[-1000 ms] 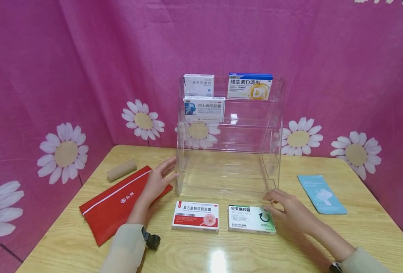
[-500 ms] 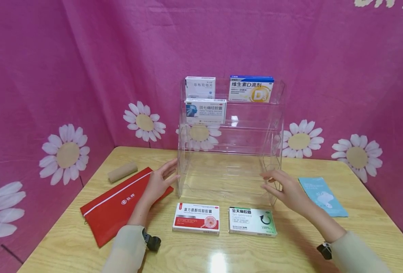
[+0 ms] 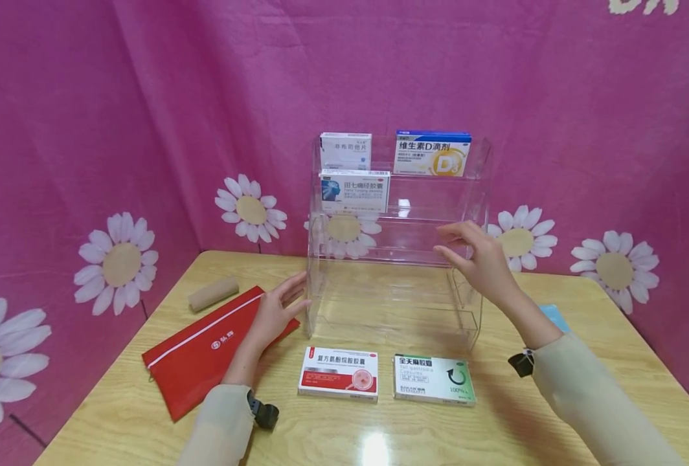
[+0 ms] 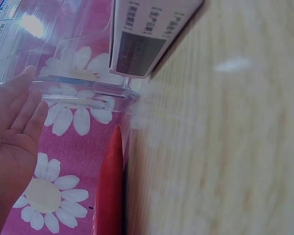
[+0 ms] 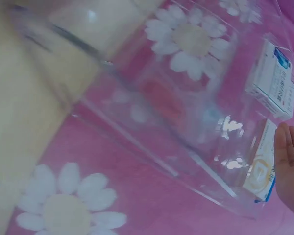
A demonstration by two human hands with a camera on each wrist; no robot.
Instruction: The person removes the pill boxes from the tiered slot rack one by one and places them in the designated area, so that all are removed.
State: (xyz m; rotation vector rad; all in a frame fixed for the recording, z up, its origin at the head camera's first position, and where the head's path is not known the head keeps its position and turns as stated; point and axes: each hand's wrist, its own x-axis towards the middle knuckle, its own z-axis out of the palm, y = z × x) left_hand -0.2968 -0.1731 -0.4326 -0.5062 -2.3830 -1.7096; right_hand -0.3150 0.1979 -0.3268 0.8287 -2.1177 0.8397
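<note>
A clear tiered display rack (image 3: 391, 314) stands on the table. Its top tier holds a white medicine box (image 3: 346, 153) and a blue-topped vitamin D box (image 3: 433, 155); a third medicine box (image 3: 355, 194) leans on the tier below, at left. My left hand (image 3: 276, 314) lies against or right beside the rack's left side, fingers extended in the left wrist view. Raised before the rack's right part, my right hand (image 3: 481, 259) holds nothing, its fingers loosely bent. Flat in front of the rack lie a red-and-white medicine box (image 3: 338, 373) and a green-and-white one (image 3: 434, 380).
Left of the rack lie a red zip pouch (image 3: 204, 356) and a brown cardboard tube (image 3: 213, 293). A light-blue packet (image 3: 554, 317) is mostly hidden behind my right forearm. A pink curtain (image 3: 251, 84) with daisies hangs behind the table.
My right hand has risen from beside the green-and-white box to the middle height of the rack, and its forearm now covers most of the blue packet. The left hand stays in place.
</note>
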